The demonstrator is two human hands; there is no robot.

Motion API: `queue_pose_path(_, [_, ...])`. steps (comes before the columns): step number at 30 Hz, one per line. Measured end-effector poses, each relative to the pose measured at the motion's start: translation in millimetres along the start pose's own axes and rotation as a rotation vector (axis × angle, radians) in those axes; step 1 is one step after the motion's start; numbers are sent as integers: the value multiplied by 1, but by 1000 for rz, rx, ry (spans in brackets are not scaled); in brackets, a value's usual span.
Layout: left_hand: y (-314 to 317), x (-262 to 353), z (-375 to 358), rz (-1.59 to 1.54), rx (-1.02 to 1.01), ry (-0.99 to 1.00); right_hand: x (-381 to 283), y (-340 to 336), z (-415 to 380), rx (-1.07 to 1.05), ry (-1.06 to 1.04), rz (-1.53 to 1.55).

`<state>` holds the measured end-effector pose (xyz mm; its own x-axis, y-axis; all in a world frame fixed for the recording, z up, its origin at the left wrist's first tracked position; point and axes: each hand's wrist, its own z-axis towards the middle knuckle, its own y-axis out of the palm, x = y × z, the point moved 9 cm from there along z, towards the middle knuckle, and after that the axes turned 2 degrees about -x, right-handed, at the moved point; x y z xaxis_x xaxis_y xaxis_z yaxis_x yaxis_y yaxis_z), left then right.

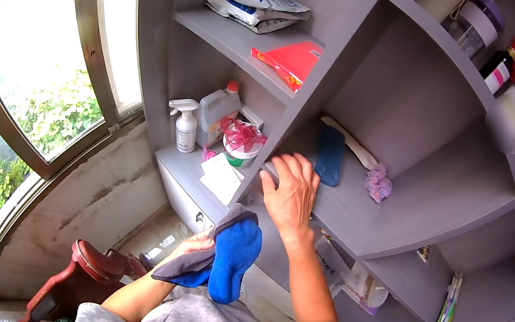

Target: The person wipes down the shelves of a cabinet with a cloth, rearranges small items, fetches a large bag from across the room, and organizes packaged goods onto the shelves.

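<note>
My left hand (195, 245) grips a blue and grey cloth (235, 252), which hangs down in folds in front of my shirt. The cloth covers part of that hand's fingers. My right hand (293, 193) reaches to the front left corner of the middle shelf (348, 206), its fingers spread and slightly bent, with nothing seen in them. Just beyond it lies a dark blue flat case (330, 156). A pale stick-like object (351, 142) and a purple fluffy scrunchie (378, 183) are farther right on that shelf.
On the left shelf are a white spray bottle (186, 129), a jug with an orange cap (216, 114), a tub with pink ribbon (241, 145) and white papers (222, 179). Above lie packets (258, 6) and a red folder (287, 61). A window (38, 59) and reddish chair (78, 274) stand left.
</note>
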<state>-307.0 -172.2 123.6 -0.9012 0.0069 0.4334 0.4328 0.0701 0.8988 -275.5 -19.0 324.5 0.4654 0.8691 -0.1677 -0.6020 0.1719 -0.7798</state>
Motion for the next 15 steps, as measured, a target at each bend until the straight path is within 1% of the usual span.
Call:
queue_pose_path(2, [-15,1,6,7,8,-41,0,-2,1,39,21,14])
queue_pose_path(4, [-17,12,9,16,-2,-64,8,-27,5,100,30,24])
queue_pose_path(5, [-10,17,9,9,-16,-69,22,-43,8,161,68,32])
queue_pose_path(7, [-3,22,12,-1,-39,-85,55,-62,17,215,190,-20])
queue_pose_path(10, [0,18,18,-15,-83,-124,96,-30,14,-2,411,-138])
queue_pose_path(13, [4,11,23,-43,-145,-149,106,-31,5,59,389,129])
queue_pose_path(14, [11,11,24,-58,-172,-151,111,-36,-1,67,412,195])
queue_pose_path(15, [34,18,23,31,-216,-165,119,-37,-10,93,502,444])
